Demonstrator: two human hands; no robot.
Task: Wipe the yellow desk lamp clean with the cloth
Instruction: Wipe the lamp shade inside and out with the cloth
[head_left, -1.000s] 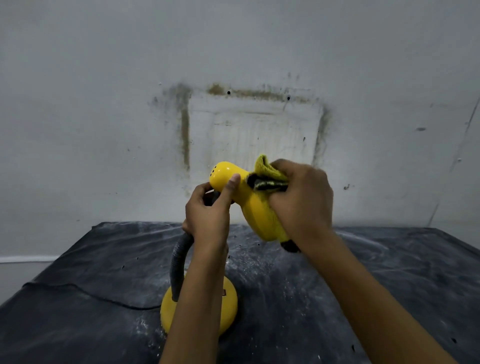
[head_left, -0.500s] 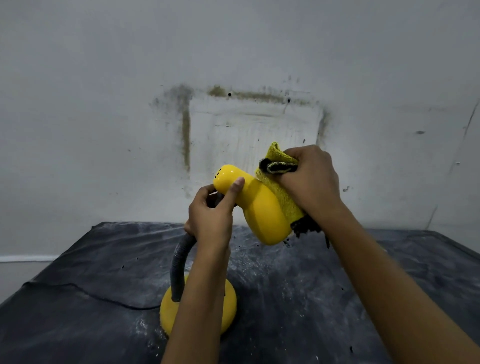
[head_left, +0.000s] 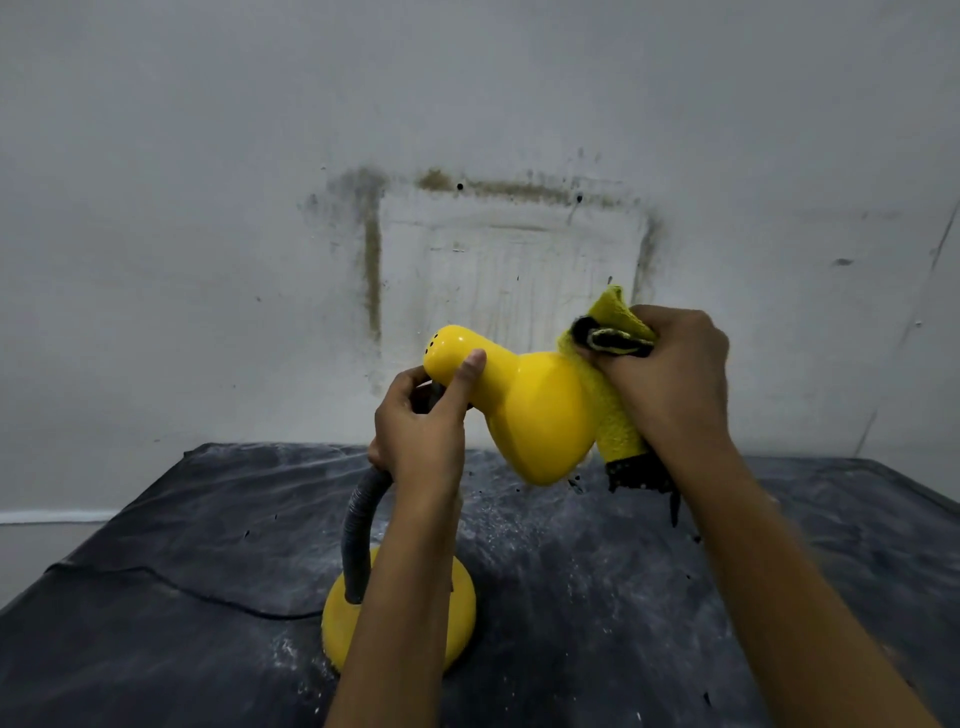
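Observation:
The yellow desk lamp has a glossy shade (head_left: 535, 410) raised in front of me, a grey flexible neck (head_left: 358, 525) and a round yellow base (head_left: 462, 608) standing on the table. My left hand (head_left: 423, 431) grips the top of the neck, its thumb lying on the narrow rear of the shade. My right hand (head_left: 670, 374) is closed on a yellow cloth (head_left: 610, 410) with a black edge, pressed against the shade's right side. The shade's opening faces away and is hidden.
The lamp stands on a table under a dark, dusty cover (head_left: 675, 597). A black cord (head_left: 171, 584) runs left from the base. A stained white wall (head_left: 509, 249) rises close behind the table.
My right hand has slid the cloth from the top of the shade to its right side. The shade has tilted up and its wide end has swung right. The left hand keeps its grip.

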